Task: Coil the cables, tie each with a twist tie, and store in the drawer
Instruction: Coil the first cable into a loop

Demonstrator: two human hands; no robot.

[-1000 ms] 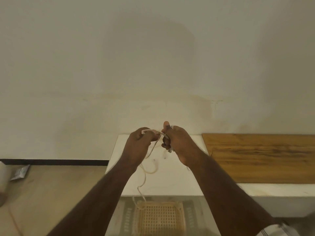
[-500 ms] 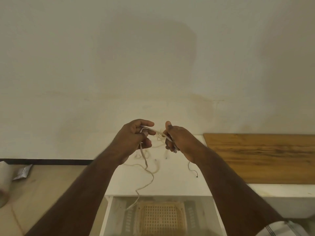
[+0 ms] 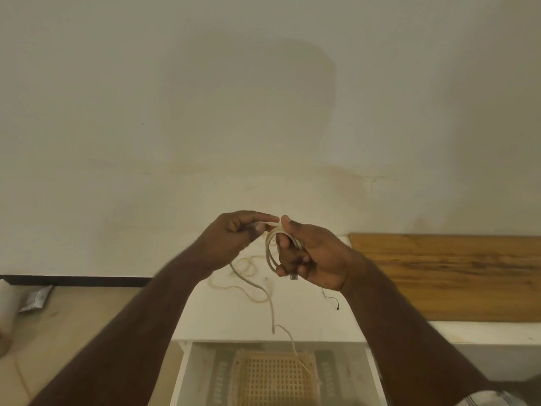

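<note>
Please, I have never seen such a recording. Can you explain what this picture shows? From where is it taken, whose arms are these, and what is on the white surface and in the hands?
There is no machine here. The picture comes from a wide-angle camera worn on a person's head, looking forward and down, so the two arms reaching in from below are that person's own.

The right hand holds a few loops of a pale cable, curled around its fingers. The left hand pinches the same cable near the top of the loops. The rest of the cable hangs down and lies loose on the white cabinet top, with its end reaching the open drawer below.

In the drawer lies a woven basket. A wooden board rests on the surface at the right. A thin dark wire, perhaps a twist tie, lies near the right wrist.
</note>
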